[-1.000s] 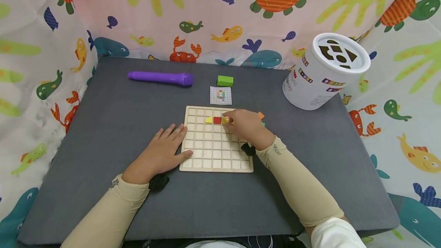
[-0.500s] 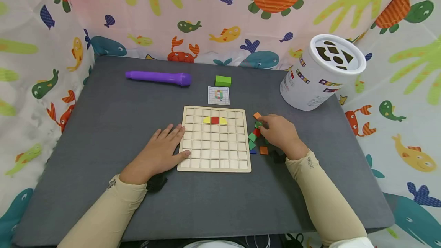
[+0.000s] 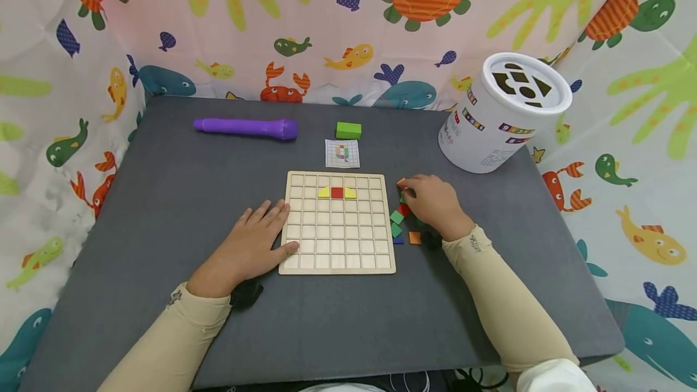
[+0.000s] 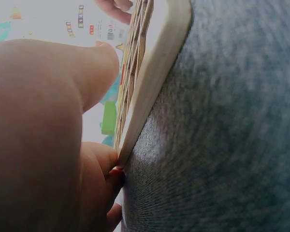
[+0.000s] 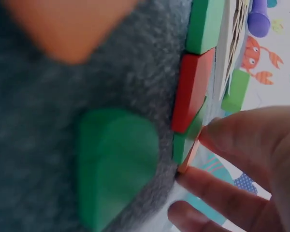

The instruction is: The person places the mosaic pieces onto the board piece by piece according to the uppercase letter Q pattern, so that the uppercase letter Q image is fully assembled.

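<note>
A pale wooden grid board (image 3: 316,241) lies on the grey table. In its second row sit a yellow piece (image 3: 323,192), a red square block (image 3: 337,193) and another yellow piece (image 3: 350,193). My left hand (image 3: 245,250) rests at the board's left edge, fingers spread, thumb over the rim. Right of the board, my right hand (image 3: 432,201) pinches an orange block (image 5: 189,158) between thumb and index finger. Next to that block are a green block (image 5: 181,145) and a red block (image 5: 193,89). The hand partly covers these pieces in the head view.
More loose blocks lie by the board's right edge, including a green block (image 3: 396,217) and an orange block (image 3: 415,238). Behind the board are a pattern card (image 3: 342,153), a light green block (image 3: 348,130) and a purple stick (image 3: 245,128). A white bucket (image 3: 479,132) stands back right.
My right hand has left the yellow piece on the board, moved right to the loose blocks and taken hold of an orange one. My left hand has stayed at the board's edge.
</note>
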The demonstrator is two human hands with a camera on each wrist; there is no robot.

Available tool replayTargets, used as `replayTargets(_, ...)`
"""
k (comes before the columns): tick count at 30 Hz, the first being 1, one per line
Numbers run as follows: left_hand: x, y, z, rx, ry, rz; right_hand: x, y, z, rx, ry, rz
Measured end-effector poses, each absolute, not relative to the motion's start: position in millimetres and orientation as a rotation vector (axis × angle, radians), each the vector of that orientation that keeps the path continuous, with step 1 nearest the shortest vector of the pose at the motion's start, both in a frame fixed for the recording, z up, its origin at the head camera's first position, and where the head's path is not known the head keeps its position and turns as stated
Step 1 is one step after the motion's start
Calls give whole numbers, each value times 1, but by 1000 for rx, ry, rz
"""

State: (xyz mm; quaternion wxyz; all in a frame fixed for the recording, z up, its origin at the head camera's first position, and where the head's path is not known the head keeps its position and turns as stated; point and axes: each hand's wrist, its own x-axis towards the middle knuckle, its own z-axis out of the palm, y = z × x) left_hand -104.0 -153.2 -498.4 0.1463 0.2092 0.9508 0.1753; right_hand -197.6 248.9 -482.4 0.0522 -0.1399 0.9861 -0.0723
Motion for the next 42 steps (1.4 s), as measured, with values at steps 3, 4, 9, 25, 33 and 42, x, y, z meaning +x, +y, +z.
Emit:
replayTargets(3,-104,-153,-500,605,2746,509,-204,243,-482,-383,3039,-230)
replayTargets(4,-104,-153,-500,603,2748,507,-206,240,-482,-364,3048,-228)
replayTargets(9,-104,-153,-499,605,2748,510,-215,230,-478,-225,3033,-229)
replayTargets(25,-104,-156,-499,600,2733,496,-195,145,-459,-545,2976,-335)
replayTargets(33,-105,-155,-498,604,2739,483,-183,101,-466,-824,2932,-258)
replayTargets(42,-106,-158,-503,597,2738,484,-184,86,-475,-997,2935,-213)
